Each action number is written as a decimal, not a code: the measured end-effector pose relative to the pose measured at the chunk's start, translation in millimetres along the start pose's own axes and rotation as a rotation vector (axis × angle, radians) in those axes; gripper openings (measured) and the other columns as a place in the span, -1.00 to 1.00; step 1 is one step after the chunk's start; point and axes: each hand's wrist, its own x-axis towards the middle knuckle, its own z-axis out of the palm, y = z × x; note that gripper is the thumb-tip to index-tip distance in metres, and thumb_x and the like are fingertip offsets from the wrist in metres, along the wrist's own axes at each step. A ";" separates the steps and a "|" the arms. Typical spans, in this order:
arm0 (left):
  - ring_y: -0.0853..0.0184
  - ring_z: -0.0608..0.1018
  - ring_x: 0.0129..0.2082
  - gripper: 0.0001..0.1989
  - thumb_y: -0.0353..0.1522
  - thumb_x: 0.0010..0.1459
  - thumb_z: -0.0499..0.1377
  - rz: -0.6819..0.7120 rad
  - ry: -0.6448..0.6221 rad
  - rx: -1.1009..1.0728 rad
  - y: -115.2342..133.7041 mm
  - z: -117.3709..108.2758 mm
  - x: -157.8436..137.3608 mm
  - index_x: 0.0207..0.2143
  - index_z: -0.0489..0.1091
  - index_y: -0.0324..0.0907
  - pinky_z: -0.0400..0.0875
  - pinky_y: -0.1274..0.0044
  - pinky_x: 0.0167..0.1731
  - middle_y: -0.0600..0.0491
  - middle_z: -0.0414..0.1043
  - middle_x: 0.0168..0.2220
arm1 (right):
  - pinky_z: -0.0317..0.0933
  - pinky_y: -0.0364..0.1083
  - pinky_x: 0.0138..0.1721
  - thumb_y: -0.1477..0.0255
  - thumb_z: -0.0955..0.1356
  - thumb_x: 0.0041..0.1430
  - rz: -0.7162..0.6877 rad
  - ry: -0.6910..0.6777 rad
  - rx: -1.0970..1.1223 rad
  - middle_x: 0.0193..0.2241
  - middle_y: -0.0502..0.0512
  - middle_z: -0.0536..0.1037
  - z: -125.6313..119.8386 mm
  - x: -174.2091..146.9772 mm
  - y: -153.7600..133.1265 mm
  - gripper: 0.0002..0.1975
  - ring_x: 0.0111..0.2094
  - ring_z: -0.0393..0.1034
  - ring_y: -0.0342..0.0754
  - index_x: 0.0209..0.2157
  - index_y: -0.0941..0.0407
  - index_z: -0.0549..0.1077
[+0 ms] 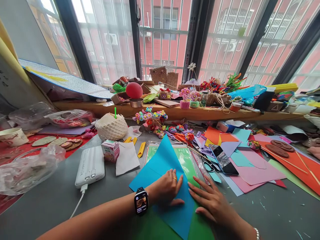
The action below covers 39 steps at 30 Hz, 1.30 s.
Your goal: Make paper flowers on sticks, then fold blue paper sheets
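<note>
A blue sheet of paper, folded over with a diagonal crease, lies in front of me on top of green sheets that have a clear plastic sleeve. My left hand, with a ring and a smartwatch on the wrist, presses down on the blue paper; its fingers are bent and the thumb is stretched out. Flat along the paper's right edge rests my right hand, fingers spread, partly over the green. Neither hand has anything between its fingers.
Scissors and a phone lie on the right, beside pink paper pieces. On the left are a white power bank with a cable, a small carton and a netted coconut. Crocheted flowers stand near the sill.
</note>
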 end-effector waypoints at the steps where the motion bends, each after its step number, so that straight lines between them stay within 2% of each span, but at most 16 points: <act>1: -0.04 0.38 -0.11 -0.26 -0.01 0.08 -0.17 0.008 0.009 0.010 0.4 1.1 -0.1 0.03 0.08 -0.52 0.28 0.27 -0.22 -0.49 0.24 -0.09 | -0.34 0.21 0.13 0.21 0.18 0.15 -0.012 -0.008 0.012 0.09 0.05 0.16 -1.2 1.0 1.3 -0.49 0.16 -0.18 0.08 0.10 0.09 0.09; 5: -0.02 0.32 -0.04 -0.34 -0.09 0.12 -0.17 -0.024 0.056 -0.023 1.0 3.8 -3.4 0.02 0.11 -0.51 0.25 0.29 -0.14 -0.43 0.21 -0.04 | -0.42 0.22 0.14 0.24 0.18 0.15 -0.041 -0.041 0.073 0.06 0.07 0.22 -7.1 4.8 5.9 -0.51 0.15 -0.14 0.05 0.10 0.09 0.10; 9: 0.04 0.23 0.04 -0.44 -0.19 0.16 -0.18 0.009 0.097 -0.134 0.4 6.1 -6.2 0.04 0.10 -0.47 0.20 0.36 -0.05 -0.35 0.12 0.04 | -0.37 0.20 0.14 0.26 0.17 0.16 -0.028 -0.051 0.136 0.04 0.07 0.25 -12.2 7.0 6.7 -0.52 0.14 -0.09 0.03 0.10 0.08 0.08; 13: 0.03 0.22 0.05 -0.48 -0.20 0.17 -0.18 0.032 0.101 -0.172 -0.5 6.8 -8.2 0.08 0.05 -0.37 0.21 0.33 -0.04 -0.33 0.10 0.06 | -0.32 0.14 0.16 0.27 0.17 0.16 -0.012 -0.022 0.118 0.05 0.07 0.23 -9.9 8.0 3.6 -0.48 0.13 -0.06 0.00 0.13 0.10 0.00; 18: 0.02 0.21 0.05 -0.45 -0.18 0.18 -0.23 0.032 0.087 -0.182 -1.2 5.1 -10.0 0.10 0.00 -0.38 0.24 0.33 -0.06 -0.33 0.09 0.06 | -0.32 0.12 0.15 0.12 0.18 0.09 0.095 0.072 0.026 0.09 0.18 0.14 3.6 11.2 0.9 -0.29 0.15 -0.14 0.08 0.16 0.24 -0.08; 22: 0.01 0.20 0.05 -0.44 -0.17 0.17 -0.22 0.033 0.077 -0.193 -1.4 5.6 -9.2 0.09 0.02 -0.39 0.23 0.32 -0.05 -0.34 0.10 0.06 | -0.38 0.14 0.15 0.05 0.14 0.06 0.111 0.042 0.060 0.12 0.21 0.08 6.8 18.5 5.6 -0.23 0.15 -0.12 0.10 0.17 0.24 -0.11; 26: 0.02 0.20 0.06 -0.45 -0.17 0.16 -0.19 0.019 0.076 -0.191 -0.9 8.0 -9.2 0.08 0.04 -0.37 0.23 0.32 -0.05 -0.33 0.12 0.05 | -0.49 0.13 0.15 0.04 0.11 0.08 0.076 -0.020 0.130 0.12 0.19 0.08 4.0 33.0 17.8 -0.23 0.16 -0.15 0.05 0.17 0.24 -0.18; 32: 0.04 0.22 0.05 -0.46 -0.17 0.16 -0.17 0.013 0.087 -0.176 -0.4 10.4 -9.1 0.09 0.03 -0.35 0.24 0.33 -0.06 -0.30 0.15 0.04 | -0.46 0.19 0.14 0.02 0.06 0.09 0.051 -0.079 0.168 0.09 0.19 0.15 10.3 64.3 40.3 -0.25 0.16 -0.16 0.06 0.17 0.23 -0.15; 39: 0.04 0.21 0.06 -0.44 -0.15 0.13 -0.13 0.011 0.085 -0.178 0.1 13.6 -7.7 0.08 0.04 -0.35 0.21 0.33 -0.05 -0.30 0.12 0.06 | -0.32 0.18 0.13 0.04 -0.01 0.12 0.117 -0.097 0.169 0.08 0.18 0.18 27.5 95.7 64.1 -0.33 0.15 -0.10 0.01 0.14 0.19 -0.02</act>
